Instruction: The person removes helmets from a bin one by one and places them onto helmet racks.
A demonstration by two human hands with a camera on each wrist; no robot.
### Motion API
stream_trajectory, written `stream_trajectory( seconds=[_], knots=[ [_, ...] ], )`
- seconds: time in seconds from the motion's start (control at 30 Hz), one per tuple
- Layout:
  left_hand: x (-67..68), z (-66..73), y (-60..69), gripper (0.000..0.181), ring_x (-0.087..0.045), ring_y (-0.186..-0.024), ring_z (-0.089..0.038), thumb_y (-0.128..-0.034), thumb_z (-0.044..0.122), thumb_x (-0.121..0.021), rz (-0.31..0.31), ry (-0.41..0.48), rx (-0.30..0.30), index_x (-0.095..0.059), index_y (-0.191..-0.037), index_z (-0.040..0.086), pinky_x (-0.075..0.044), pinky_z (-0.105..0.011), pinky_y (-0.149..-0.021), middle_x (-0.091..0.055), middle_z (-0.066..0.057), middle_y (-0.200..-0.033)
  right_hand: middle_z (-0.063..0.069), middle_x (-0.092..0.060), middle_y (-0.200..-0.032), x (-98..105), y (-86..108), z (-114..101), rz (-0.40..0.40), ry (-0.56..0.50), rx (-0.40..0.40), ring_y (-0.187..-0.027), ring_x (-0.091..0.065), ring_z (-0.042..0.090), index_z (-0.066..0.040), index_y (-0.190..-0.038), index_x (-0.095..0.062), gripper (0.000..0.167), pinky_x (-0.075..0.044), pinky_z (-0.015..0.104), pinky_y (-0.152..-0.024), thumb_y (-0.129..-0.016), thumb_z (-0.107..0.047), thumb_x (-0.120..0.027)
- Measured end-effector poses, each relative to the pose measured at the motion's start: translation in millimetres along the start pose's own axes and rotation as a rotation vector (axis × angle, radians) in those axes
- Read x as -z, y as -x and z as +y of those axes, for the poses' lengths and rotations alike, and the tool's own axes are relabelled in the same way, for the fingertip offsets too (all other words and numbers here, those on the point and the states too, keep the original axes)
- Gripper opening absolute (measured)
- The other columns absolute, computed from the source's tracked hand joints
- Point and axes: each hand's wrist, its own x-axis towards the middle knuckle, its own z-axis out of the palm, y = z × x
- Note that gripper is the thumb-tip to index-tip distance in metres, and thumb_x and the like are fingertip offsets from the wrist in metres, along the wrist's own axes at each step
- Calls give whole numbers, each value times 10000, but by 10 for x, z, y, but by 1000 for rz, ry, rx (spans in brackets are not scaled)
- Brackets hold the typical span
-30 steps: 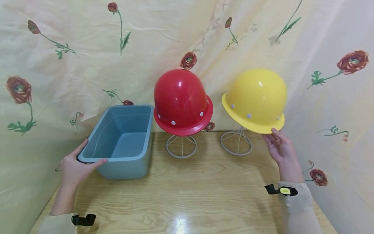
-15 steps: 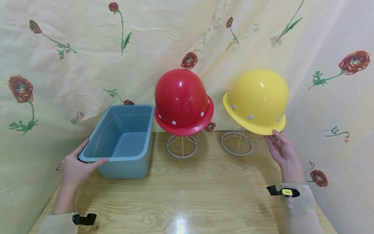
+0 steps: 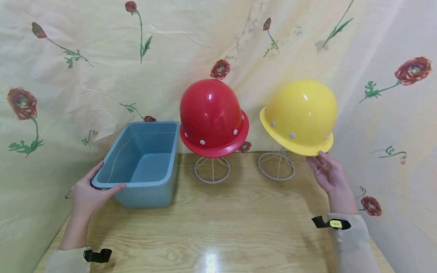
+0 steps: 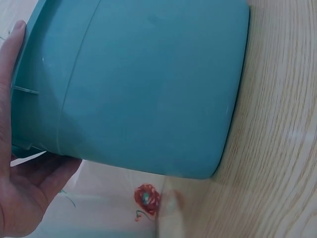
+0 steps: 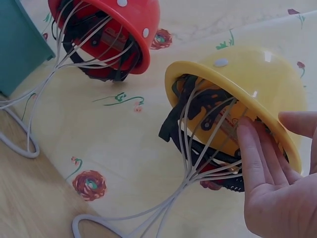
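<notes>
At the left in the head view, my left hand (image 3: 88, 195) grips the near left corner of a blue-grey plastic bin (image 3: 143, 195). Its thumb lies along the front rim and its fingers are under the rim at the side, as the left wrist view shows. My right hand (image 3: 330, 176) pinches the front brim of a yellow hard hat (image 3: 302, 113), thumb outside and fingers inside the shell. This hat sits tilted on a white wire stand (image 5: 185, 181). Between bin and yellow hat, a red hard hat (image 3: 211, 113) rests on a second wire stand (image 3: 212, 172).
All these things stand along the back of a wood-grain table (image 3: 218, 216). A flowered cloth (image 3: 164, 76) hangs close behind them and at both sides. The bin's inside shows no contents. Black straps (image 3: 97, 256) are on both sleeves.
The yellow hard hat and my right hand have shifted very slightly to the right. My left hand, the bin and the red hard hat look the same.
</notes>
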Motion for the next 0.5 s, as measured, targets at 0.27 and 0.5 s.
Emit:
stream_trajectory(
  seconds=[0.27, 0.5],
  knots=[
    [29, -44, -2, 1110, -454, -1402, -579, -768, 400, -931, -21, -52, -58, -343, -1680, 165, -352, -786, -1062, -449, -331, -1611, 41, -708, -1416, 13, 87, 33, -220, 599, -130, -1296, -704, 191, -41, -1512, -518, 453, -537, 314, -1109, -1127, 34, -292],
    [90, 254, 213, 984, -356, -1431, -580, -848, 450, -810, 123, -66, -304, -356, -1675, 170, -285, -811, -1072, -402, -313, -1614, 69, -715, -1384, -423, 335, 257, -187, 1645, 58, -1276, -650, 21, 11, -1431, -603, 403, -423, 59, -1052, -1032, -24, -646]
  ],
)
